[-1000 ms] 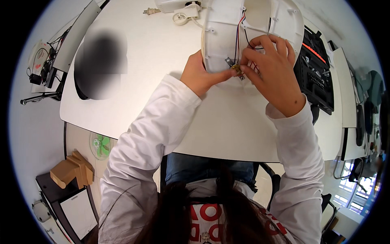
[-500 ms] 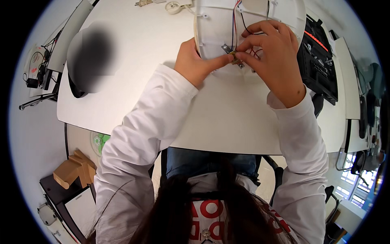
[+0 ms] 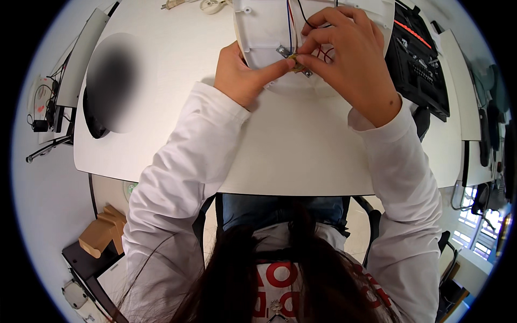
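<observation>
A white plastic housing [image 3: 258, 29] lies open at the top middle of the desk, with blue, red, white and black wires [image 3: 290, 32] running inside it. A small brass-coloured component [image 3: 296, 60] sits on a silver metal plate [image 3: 281, 50] near its lower edge. My left hand [image 3: 242, 75] grips the housing's left side, its thumb pressed on the brass component. My right hand [image 3: 350, 64] pinches at that same component with thumb and index finger, its other fingers curled over the wires.
A black tool case [image 3: 417, 64] lies along the right of the white desk [image 3: 301, 151]. A plug [image 3: 169, 5] and cream-coloured part [image 3: 212, 6] are at the top left. A blurred round object [image 3: 110, 86] stands left. Cardboard [image 3: 102, 231] is below, left of the desk.
Both hands and the housing have shifted up and to the left in the view. The fingers stay on the small component.
</observation>
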The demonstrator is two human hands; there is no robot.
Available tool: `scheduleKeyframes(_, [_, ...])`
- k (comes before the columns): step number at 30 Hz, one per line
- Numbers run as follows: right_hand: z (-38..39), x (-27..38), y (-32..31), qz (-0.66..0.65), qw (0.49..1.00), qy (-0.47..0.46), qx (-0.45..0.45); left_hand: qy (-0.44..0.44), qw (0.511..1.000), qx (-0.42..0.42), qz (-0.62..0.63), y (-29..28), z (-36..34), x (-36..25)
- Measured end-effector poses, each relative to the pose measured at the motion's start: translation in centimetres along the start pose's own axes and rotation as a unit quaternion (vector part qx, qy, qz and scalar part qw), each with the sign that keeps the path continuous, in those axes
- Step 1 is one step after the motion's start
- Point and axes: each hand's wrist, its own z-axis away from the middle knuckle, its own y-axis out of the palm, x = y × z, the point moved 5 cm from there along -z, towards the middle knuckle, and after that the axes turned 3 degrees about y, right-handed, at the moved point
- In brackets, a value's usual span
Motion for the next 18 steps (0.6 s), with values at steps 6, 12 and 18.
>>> scheduleKeyframes(6, [-0.3, -0.1, -0.1, -0.008, 1.0, 0.009, 0.022, 0.008, 1.0, -0.008, 0.011, 0.0, -0.2, 0.5])
scheduleKeyframes(12, [-0.3, -0.1, 0.4, 0.004, 0.999, 0.027, 0.021, 0.009, 1.0, -0.017, 0.0, 0.0, -0.1, 0.3])
scheduleKeyframes(18, [0.2, -0.6, 1.0, 0.033, 0.999, 0.025, 0.001, -0.006, 1.0, -0.026, -0.006, 0.1, 0.0, 0.2])
